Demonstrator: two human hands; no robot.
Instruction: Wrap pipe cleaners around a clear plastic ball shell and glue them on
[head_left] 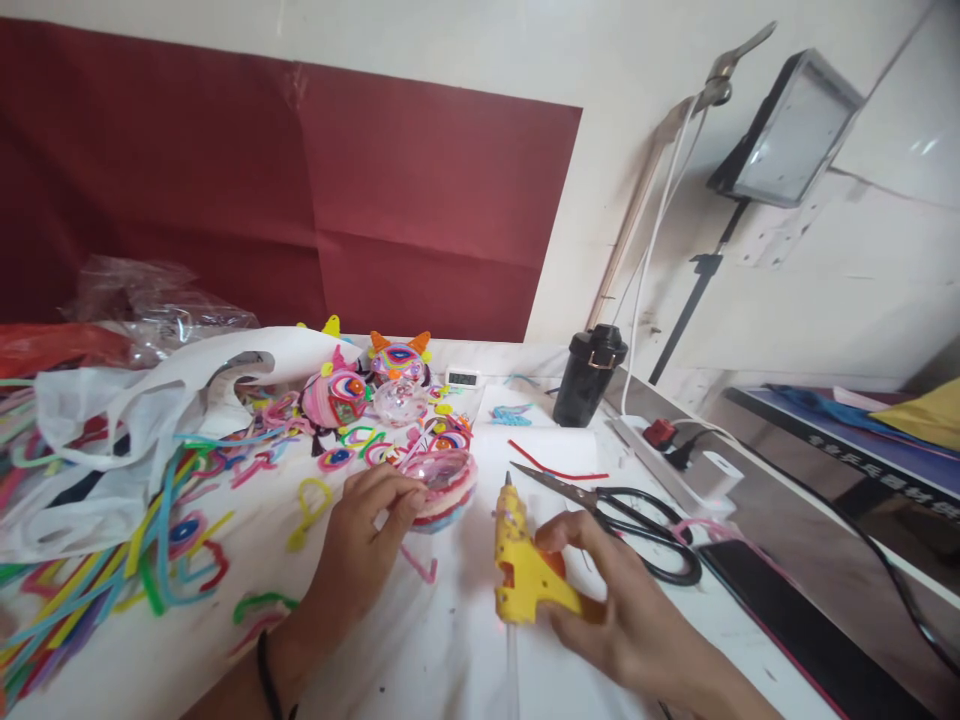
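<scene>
At six o'clock the glue gun (525, 582) looked smooth plastic; at five, the scissor blades (559, 485) were metal; at ten, the wall sheet (285, 200) seemed matt, creased paper.

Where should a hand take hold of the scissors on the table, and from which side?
Best by the black handles, probably coming from the person's right: the scissors lie on the table with the loops toward that side and the tips pointing away to the left. The right hand, nearest them, is on the yellow glue gun.
</scene>
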